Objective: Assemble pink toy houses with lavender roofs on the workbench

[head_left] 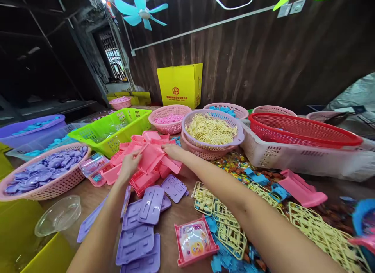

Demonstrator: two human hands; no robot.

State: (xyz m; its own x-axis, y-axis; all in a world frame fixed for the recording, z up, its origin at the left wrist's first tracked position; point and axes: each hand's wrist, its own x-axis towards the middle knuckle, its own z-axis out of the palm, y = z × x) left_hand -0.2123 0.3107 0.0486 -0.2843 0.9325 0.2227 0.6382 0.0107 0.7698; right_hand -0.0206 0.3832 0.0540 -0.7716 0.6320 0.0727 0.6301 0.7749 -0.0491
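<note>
A shallow pink plastic tray (150, 157) is held tilted over a heap of similar pink parts (117, 160). My left hand (130, 164) is closed on its left edge, thumb and fingers pinched together. At its upper right corner my right hand (172, 151) grips the edge, with some fingertips hidden. Just below the heap lie several flat purple panels (151, 204), partly overlapping. A pink frame with a printed picture in it (195, 241) rests on the table, nearer to me.
Purple parts fill a pink basket (66, 178) at left, beside a clear bowl (60, 216). A green crate (131, 126) stands behind the heap. Cream frames fill a lilac basket (238, 138). A red basket (304, 138) sits on a white crate (281, 157). Cream sprues (231, 230) lie at right.
</note>
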